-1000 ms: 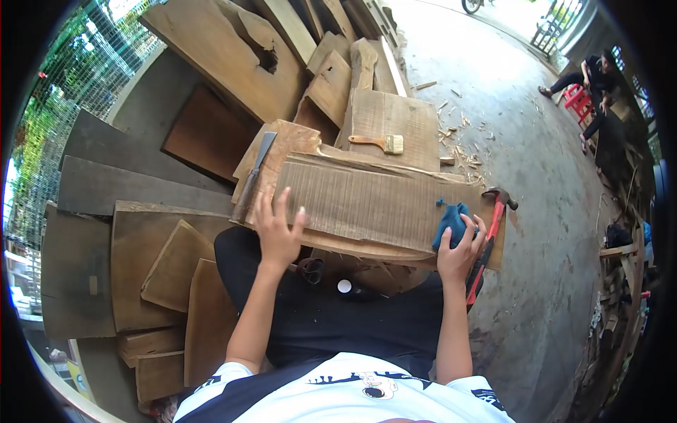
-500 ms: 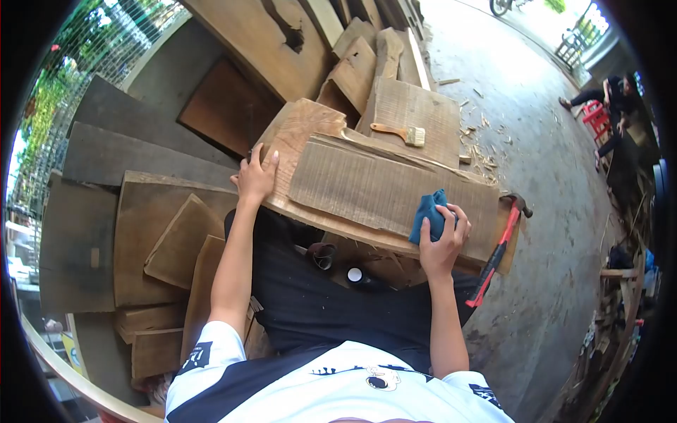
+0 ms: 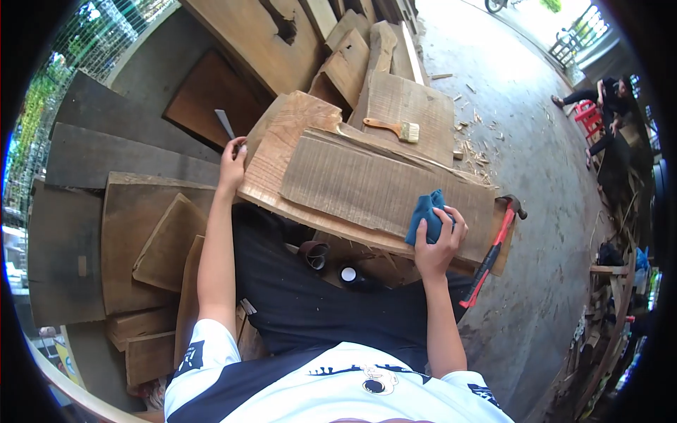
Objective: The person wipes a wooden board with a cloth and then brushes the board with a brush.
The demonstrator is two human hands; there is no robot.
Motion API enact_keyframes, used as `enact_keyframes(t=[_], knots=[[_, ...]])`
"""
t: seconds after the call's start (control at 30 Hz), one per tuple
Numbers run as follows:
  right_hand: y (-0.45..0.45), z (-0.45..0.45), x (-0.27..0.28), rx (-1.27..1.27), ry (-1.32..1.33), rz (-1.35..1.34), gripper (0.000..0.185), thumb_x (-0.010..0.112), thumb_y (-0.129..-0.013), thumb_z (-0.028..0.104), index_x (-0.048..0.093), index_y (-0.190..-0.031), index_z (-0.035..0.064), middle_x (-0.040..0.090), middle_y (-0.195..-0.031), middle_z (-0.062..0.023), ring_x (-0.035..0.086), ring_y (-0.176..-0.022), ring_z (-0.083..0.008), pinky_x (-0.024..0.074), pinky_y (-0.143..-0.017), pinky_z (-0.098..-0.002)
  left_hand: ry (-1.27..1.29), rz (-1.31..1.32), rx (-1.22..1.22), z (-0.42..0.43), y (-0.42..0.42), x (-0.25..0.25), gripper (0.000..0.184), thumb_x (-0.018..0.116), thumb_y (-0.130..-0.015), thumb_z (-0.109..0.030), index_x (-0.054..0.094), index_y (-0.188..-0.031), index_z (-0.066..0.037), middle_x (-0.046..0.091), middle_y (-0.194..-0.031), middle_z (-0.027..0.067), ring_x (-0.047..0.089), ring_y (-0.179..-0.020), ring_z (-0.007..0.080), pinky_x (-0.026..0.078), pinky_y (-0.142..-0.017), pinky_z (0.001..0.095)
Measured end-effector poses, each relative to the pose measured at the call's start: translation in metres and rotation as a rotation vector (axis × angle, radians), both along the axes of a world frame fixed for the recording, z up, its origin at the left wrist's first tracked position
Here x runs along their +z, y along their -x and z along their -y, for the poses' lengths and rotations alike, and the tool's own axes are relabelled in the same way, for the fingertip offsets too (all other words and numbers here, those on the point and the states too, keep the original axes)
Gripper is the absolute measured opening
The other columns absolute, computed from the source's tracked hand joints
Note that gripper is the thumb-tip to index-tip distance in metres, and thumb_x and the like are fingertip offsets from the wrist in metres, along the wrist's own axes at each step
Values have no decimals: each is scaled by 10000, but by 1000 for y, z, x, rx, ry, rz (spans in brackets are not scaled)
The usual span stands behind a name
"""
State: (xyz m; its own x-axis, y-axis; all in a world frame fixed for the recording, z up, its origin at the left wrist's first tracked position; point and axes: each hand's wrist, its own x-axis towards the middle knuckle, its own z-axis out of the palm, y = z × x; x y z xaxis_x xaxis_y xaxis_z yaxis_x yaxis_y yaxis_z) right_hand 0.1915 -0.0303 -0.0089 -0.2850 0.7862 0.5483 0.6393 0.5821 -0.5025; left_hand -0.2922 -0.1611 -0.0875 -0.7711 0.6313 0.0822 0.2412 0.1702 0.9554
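My left hand [image 3: 233, 166], fingers closed, is at the left edge of the wooden slab [image 3: 285, 134]. It grips a slim tool with a flat grey metal blade [image 3: 224, 123] that points up and away; the handle is hidden in my fingers. My right hand [image 3: 438, 247] is closed around a bunched blue cloth [image 3: 425, 217], against the rough board [image 3: 352, 180] lying on the slab. Just right of that hand, a hammer [image 3: 496, 250] with a red and black handle rests across the board's end. A paintbrush [image 3: 395, 129] lies on another board beyond.
Many planks [image 3: 144, 247] lean or lie on the left, with larger slabs [image 3: 282, 42] behind. Wood chips [image 3: 479, 151] litter the concrete floor [image 3: 522, 127]. A small cup [image 3: 348, 274] and a brown roll [image 3: 313, 254] sit near my lap. A person [image 3: 612, 106] sits far right by a red chair [image 3: 587, 120].
My left hand has shifted left from the slab's top to its edge, and the bladed tool now shows in it. My right hand stays on the cloth; the view has shifted slightly.
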Motion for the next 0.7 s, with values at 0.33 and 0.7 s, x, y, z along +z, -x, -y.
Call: enact_keyframes(t=[0.33, 0.7], knots=[[13, -95, 26, -13, -46, -71, 264, 754, -851, 131, 685, -1099, 74, 646, -1159, -158, 594, -1112, -379, 461, -996, -488, 107, -574, 229, 25, -34, 109, 265, 507, -1054, -70, 682, -1252, -84, 667, -913, 64, 592, -678, 124, 498, -646, 308], [119, -310, -55, -59, 319, 810, 525, 798, -808, 350, 662, -1222, 57, 652, -1234, -223, 597, -1219, -418, 513, -1038, -494, 177, -516, -95, 25, -176, 148, 275, 611, -970, -3, 676, -1233, -48, 700, -1069, 176, 681, -945, 325, 531, -849, 398]])
